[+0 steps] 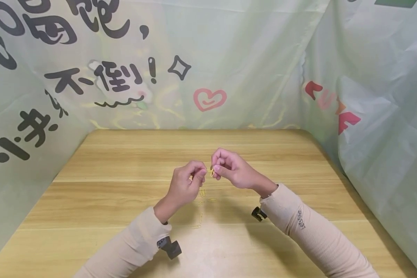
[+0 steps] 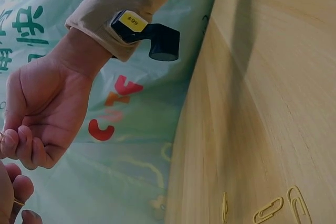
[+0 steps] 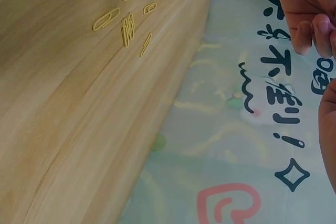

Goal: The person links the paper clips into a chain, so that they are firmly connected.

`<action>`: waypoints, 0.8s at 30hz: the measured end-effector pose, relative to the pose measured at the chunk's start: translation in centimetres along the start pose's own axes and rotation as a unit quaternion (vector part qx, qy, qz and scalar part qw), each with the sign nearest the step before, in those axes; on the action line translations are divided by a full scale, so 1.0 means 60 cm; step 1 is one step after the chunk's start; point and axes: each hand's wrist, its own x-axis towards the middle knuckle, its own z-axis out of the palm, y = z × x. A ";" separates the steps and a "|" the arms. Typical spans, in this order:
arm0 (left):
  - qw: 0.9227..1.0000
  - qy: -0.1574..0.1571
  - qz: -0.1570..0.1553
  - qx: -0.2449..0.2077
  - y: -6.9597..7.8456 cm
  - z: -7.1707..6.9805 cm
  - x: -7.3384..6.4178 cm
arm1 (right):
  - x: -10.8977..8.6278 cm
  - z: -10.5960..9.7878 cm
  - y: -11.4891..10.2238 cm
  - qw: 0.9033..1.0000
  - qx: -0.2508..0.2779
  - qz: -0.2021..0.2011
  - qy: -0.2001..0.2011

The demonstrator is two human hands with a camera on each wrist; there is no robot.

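Observation:
Both hands are raised over the wooden table, fingertips close together. My left hand pinches a yellow paper clip between thumb and forefinger. From the other side, my right hand pinches a yellow wire loop that meets this clip; the fingers cover part of both. In the left wrist view, a bit of yellow wire shows between the fingers of the left hand. Below the hands, several loose yellow paper clips lie scattered on the table.
The wooden table has fabric sheets with printed characters and a heart hanging along its back and sides. A black wrist camera sits at the left cuff, another black device at the right cuff.

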 end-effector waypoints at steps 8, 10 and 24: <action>1.000 -0.001 -0.001 0.002 0.001 -0.001 0.001 | -0.001 0.000 -0.007 1.000 0.003 0.007 0.006; 1.000 -0.002 -0.002 0.005 0.001 -0.001 0.001 | -0.001 0.000 -0.007 1.000 0.004 0.006 0.006; 0.998 0.015 0.009 0.058 0.011 0.004 0.002 | -0.003 0.002 -0.005 1.000 0.013 0.001 0.012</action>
